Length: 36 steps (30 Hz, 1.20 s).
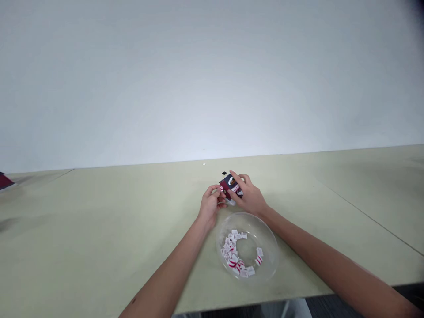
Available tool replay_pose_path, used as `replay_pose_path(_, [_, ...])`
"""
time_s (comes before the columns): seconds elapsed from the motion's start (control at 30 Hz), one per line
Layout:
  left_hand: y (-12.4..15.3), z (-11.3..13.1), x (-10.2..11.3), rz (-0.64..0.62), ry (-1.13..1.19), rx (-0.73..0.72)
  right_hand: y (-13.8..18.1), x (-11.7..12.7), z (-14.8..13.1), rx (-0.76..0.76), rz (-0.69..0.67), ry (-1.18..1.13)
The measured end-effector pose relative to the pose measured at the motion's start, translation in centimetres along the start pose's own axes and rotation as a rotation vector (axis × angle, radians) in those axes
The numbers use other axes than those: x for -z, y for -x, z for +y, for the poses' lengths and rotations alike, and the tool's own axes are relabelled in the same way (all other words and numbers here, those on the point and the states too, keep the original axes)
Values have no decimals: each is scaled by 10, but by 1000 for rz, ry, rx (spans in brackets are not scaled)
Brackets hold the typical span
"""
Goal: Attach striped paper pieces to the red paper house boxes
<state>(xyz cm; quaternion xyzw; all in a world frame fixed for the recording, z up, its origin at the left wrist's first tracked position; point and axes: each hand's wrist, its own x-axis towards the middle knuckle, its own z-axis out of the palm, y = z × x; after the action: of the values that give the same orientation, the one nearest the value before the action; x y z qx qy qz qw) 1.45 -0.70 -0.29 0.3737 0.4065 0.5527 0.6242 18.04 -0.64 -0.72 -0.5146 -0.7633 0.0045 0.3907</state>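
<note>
Curling fingers around a dark blocky model (229, 182), left hand (211, 204) and right hand (251, 197) grip.

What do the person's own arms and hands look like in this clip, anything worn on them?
Both are bare. The left hand and right hand carry no gloves, and no ring, watch or band shows. The left forearm and right forearm run uncovered to the picture's edge, no sleeve in view. A small dark mark sits low on the left forearm.

Head cam faces fwd/down over table (99, 229), left hand (210, 206), right hand (249, 196) mid-frame.
</note>
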Motion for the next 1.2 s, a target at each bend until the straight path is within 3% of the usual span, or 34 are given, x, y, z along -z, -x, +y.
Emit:
replay_pose_path(0.63, [0, -3, 1, -84, 42, 5, 0, 0, -2, -16, -32, -11])
replay_pose_path(1.2, [1, -5, -1, -67, 65, 31, 0, 1, -3, -32, -45, -29])
